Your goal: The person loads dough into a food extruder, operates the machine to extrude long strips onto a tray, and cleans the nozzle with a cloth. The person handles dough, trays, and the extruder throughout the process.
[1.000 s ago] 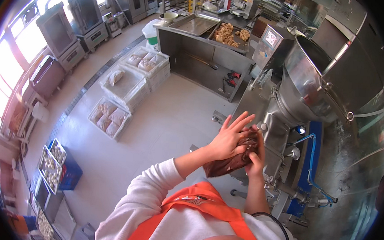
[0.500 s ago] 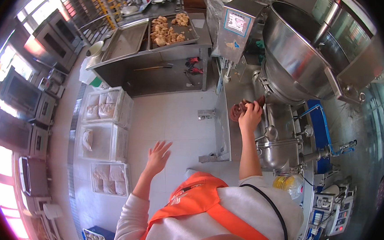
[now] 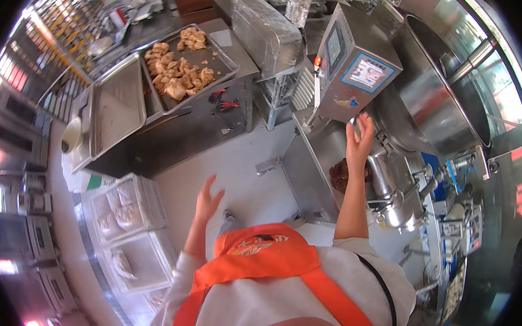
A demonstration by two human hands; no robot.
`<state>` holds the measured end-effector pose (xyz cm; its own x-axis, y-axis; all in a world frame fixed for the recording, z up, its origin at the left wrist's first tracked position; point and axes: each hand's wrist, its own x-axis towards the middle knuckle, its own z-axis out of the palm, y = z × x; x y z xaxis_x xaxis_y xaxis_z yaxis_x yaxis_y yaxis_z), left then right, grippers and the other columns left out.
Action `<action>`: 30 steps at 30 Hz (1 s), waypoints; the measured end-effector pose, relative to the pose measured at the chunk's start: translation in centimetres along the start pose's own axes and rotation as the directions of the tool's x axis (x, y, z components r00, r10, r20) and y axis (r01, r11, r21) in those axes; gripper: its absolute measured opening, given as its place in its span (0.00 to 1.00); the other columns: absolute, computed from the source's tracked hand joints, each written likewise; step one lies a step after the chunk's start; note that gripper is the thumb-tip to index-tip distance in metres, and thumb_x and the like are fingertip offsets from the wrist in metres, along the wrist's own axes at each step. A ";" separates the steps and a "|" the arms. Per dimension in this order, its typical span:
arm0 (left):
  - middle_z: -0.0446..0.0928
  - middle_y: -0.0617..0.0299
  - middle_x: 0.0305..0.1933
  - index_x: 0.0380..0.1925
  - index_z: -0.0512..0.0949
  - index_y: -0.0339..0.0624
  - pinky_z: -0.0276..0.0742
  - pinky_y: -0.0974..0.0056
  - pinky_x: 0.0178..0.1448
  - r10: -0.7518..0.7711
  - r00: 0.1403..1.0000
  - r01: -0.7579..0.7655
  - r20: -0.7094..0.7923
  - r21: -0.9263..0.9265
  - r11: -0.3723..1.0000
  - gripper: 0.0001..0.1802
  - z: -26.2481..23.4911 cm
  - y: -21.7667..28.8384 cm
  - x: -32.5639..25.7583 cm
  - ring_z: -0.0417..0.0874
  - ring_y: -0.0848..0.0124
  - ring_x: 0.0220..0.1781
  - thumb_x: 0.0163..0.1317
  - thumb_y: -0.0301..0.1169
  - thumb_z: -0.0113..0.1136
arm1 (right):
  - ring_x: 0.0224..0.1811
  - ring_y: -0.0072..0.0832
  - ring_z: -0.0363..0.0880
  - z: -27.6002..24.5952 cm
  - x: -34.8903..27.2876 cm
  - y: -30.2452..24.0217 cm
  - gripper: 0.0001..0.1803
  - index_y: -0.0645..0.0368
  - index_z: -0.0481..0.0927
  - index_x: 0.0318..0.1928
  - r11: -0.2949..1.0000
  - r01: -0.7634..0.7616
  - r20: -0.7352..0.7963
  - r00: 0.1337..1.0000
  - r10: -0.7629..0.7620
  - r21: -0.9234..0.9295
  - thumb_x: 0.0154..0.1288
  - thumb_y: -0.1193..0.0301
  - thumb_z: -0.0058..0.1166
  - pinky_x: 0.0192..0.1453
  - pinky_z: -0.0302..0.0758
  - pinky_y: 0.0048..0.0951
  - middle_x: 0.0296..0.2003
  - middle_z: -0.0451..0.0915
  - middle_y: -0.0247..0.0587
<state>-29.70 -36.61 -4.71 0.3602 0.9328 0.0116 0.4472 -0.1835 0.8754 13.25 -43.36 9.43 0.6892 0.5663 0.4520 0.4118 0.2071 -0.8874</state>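
My right hand (image 3: 360, 139) reaches forward, fingers apart with nothing in them, just below a steel control box (image 3: 353, 64). Beside my right forearm, a dark reddish-brown crumpled thing (image 3: 338, 175) lies on the steel machine base (image 3: 319, 144); my arm hides part of it, and I cannot tell what kind it is. My left hand (image 3: 207, 203) hangs in the air over the floor, thumb and fingers spread, touching nothing.
A big steel kettle (image 3: 420, 104) stands at the right, with pipes and valves below. Ahead to the left, a steel table (image 3: 243, 57) bears a bare tray (image 3: 118, 103) and a tray of light-brown chunks (image 3: 180, 71). White crates (image 3: 141, 257) with bags stand on the floor at left.
My right hand has let go of the reddish-brown thing and moved forward to the control box. The view has turned and shifted toward the table; my left hand stays spread.
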 end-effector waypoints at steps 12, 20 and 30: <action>0.42 0.45 0.78 0.75 0.37 0.42 0.43 0.60 0.78 0.774 0.573 -0.551 0.269 -0.572 0.607 0.61 9.7 32.9 36.2 0.42 0.57 0.80 0.50 0.34 0.71 | 0.74 0.34 0.51 5.3 6.1 -3.6 0.51 0.64 0.43 0.74 0.957 0.166 -0.315 0.945 -0.086 0.237 0.68 0.40 0.45 0.75 0.45 0.35 0.72 0.52 0.43; 0.37 0.36 0.76 0.73 0.24 0.45 0.40 0.55 0.78 0.878 0.387 -0.413 0.281 -0.798 0.438 0.70 12.9 34.4 38.4 0.41 0.50 0.78 0.45 0.27 0.72 | 0.76 0.38 0.48 7.4 6.6 -5.6 0.60 0.65 0.40 0.75 0.984 0.102 -0.446 0.894 -0.026 0.148 0.61 0.28 0.36 0.76 0.43 0.42 0.74 0.49 0.45; 0.30 0.34 0.76 0.72 0.26 0.37 0.38 0.43 0.76 0.853 0.342 -0.366 0.394 -0.780 0.507 0.73 13.2 34.6 38.5 0.34 0.45 0.79 0.39 0.33 0.74 | 0.79 0.42 0.36 12.4 2.7 -6.5 0.56 0.52 0.41 0.76 0.993 0.031 -0.715 0.697 0.058 0.111 0.61 0.30 0.42 0.77 0.32 0.51 0.76 0.43 0.46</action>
<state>10.43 -11.11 19.67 0.8275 0.0399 0.5600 -0.5436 -0.1928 0.8169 4.98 -33.28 15.29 0.9304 -0.1633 0.3282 0.3642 0.3113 -0.8777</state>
